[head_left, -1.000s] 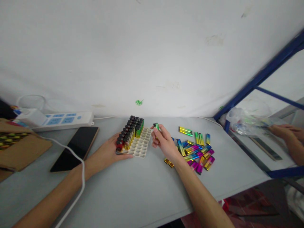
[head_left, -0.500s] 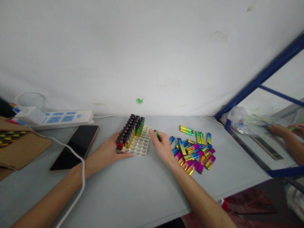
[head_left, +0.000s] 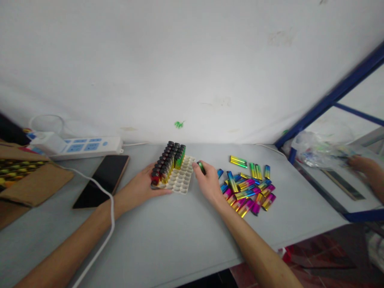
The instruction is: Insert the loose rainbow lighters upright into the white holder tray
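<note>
- Green shows on the dark lighter point(head_left: 201, 168) that my right hand point(head_left: 209, 180) clamps between thumb and fingers, right by the pale tray point(head_left: 179, 185)
- My left hand point(head_left: 145, 187) grips the tray's left side, its thumb lying along the near edge
- Upright lighters point(head_left: 168, 160) with black tops crowd the tray's left part, and round sockets point(head_left: 186, 171) show on the right
- I take the step in hand to be bringing this lighter to a socket; to my mind the next move calls for lining up its base and a steady tray
- Further right, loose shiny lighters point(head_left: 247, 195) lie heaped on the grey table point(head_left: 180, 240)
- Well to my left rest a dark phone point(head_left: 103, 180) and a white power strip point(head_left: 90, 148)
</note>
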`<state>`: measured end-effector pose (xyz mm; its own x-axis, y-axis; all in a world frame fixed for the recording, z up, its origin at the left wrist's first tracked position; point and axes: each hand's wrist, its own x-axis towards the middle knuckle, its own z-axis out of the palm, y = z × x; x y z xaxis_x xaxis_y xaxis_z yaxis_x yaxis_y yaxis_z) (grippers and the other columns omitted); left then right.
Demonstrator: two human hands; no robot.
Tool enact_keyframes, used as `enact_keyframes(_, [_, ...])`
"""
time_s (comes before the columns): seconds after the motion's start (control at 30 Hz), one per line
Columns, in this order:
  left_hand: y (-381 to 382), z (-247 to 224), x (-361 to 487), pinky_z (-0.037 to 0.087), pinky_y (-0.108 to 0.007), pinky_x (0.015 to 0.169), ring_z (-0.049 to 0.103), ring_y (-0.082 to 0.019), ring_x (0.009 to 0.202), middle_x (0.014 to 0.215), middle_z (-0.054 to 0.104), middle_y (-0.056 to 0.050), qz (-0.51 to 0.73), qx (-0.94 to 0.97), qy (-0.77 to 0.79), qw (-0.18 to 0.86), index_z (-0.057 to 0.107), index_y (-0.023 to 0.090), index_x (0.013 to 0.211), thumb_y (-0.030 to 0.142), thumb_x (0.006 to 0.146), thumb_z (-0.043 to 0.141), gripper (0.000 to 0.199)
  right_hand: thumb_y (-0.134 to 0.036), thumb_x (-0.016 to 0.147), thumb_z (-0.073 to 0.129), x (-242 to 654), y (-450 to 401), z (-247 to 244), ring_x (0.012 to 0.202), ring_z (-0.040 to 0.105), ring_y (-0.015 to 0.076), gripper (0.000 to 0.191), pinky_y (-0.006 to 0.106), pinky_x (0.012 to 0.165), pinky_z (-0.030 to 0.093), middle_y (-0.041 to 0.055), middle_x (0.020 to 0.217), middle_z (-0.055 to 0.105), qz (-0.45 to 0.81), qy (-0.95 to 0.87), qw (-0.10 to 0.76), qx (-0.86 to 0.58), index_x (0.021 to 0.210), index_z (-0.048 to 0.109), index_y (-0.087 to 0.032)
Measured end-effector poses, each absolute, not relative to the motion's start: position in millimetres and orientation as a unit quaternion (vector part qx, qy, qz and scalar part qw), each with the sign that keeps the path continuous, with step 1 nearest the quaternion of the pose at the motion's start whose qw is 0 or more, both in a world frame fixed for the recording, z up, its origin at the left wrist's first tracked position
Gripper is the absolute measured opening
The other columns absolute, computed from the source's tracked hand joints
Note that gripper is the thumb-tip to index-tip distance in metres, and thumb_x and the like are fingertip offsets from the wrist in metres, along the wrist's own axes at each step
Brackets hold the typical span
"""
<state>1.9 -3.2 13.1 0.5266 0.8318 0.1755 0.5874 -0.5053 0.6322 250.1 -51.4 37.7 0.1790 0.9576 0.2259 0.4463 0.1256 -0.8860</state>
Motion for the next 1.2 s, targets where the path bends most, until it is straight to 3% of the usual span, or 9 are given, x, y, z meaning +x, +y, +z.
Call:
enact_keyframes(0.13, [-3.0,11.8,1.2,0.045,-0.054,0.125,0.063,-0.037,0.137,0.149,0.065,-0.017,0.247,0.845,0.402,0.251,0.059,0.016,0.146,0.056,0.082,0.084,0.079,-0.062,0.102,0.054,250.2,-52.5,36.1,0.069,0.053,0.0156,0.041,0.027,0.065,0.038,-0.0051,0.072,0.057,0.277,-0.61,0.466,-0.578,0.096,0.059,-0.022])
enact_keyframes(0.23, [-0.9,7.5,0.9,0.045,-0.052,0.125,0.062,-0.037,0.139,0.151,0.064,-0.017,0.263,0.849,0.385,0.248,0.061,0.017,0.144,0.059,0.08,0.086,0.08,-0.049,0.109,0.048,250.2,-52.0,32.5,0.088,0.064,0.0195,0.033,0.031,0.079,0.049,0.0035,0.096,0.07,0.254,-0.658,0.462,-0.537,0.114,0.063,-0.02])
enact_keyframes(0.33, [-0.2,4.9,0.9,0.043,-0.051,0.127,0.061,-0.037,0.141,0.154,0.063,-0.017,0.268,0.848,0.385,0.248,0.06,0.017,0.146,0.059,0.079,0.086,0.083,-0.039,0.108,0.05,250.2,-51.0,28.4,0.107,0.066,0.0235,0.031,0.036,0.094,0.053,0.0107,0.111,0.07,0.209,-0.692,0.47,-0.506,0.122,0.068,-0.018])
enact_keyframes(0.4, [-1.1,5.4,1.3,0.043,-0.05,0.127,0.061,-0.036,0.141,0.154,0.063,-0.016,0.273,0.844,0.386,0.252,0.059,0.018,0.148,0.059,0.077,0.088,0.087,-0.037,0.107,0.055,250.5,-50.7,26.9,0.108,0.066,0.0241,0.029,0.037,0.095,0.055,0.0114,0.111,0.069,0.191,-0.7,0.475,-0.498,0.122,0.071,-0.019])
enact_keyframes(0.63, [-5.7,13.1,4.3,0.045,-0.051,0.125,0.062,-0.037,0.141,0.152,0.065,-0.016,0.288,0.839,0.382,0.258,0.06,0.016,0.146,0.053,0.077,0.091,0.085,-0.042,0.098,0.073,250.6,-47.7,26.8,0.084,0.069,0.0213,0.025,0.035,0.082,0.059,0.0067,0.099,0.078,0.19,-0.675,0.497,-0.511,0.11,0.078,-0.02])
enact_keyframes(0.83, [-4.8,11.8,4.9,0.048,-0.05,0.124,0.065,-0.037,0.137,0.148,0.068,-0.015,0.299,0.838,0.376,0.26,0.061,0.019,0.145,0.05,0.074,0.094,0.084,-0.039,0.101,0.067,238.4,-41.8,18.9,0.087,0.079,0.0222,0.026,0.031,0.081,0.062,0.0063,0.099,0.081,0.282,-0.656,0.496,-0.494,0.118,0.073,-0.02])
enact_keyframes(1.2, [-3.6,8.3,3.5,0.045,-0.052,0.125,0.062,-0.036,0.139,0.151,0.065,-0.016,0.285,0.84,0.383,0.258,0.058,0.019,0.148,0.054,0.075,0.091,0.087,-0.03,0.108,0.06,232.6,-34.8,18.0,0.088,0.076,0.023,0.017,0.031,0.081,0.056,0.0104,0.1,0.079,0.142,-0.746,0.386,-0.524,0.117,0.067,-0.018])
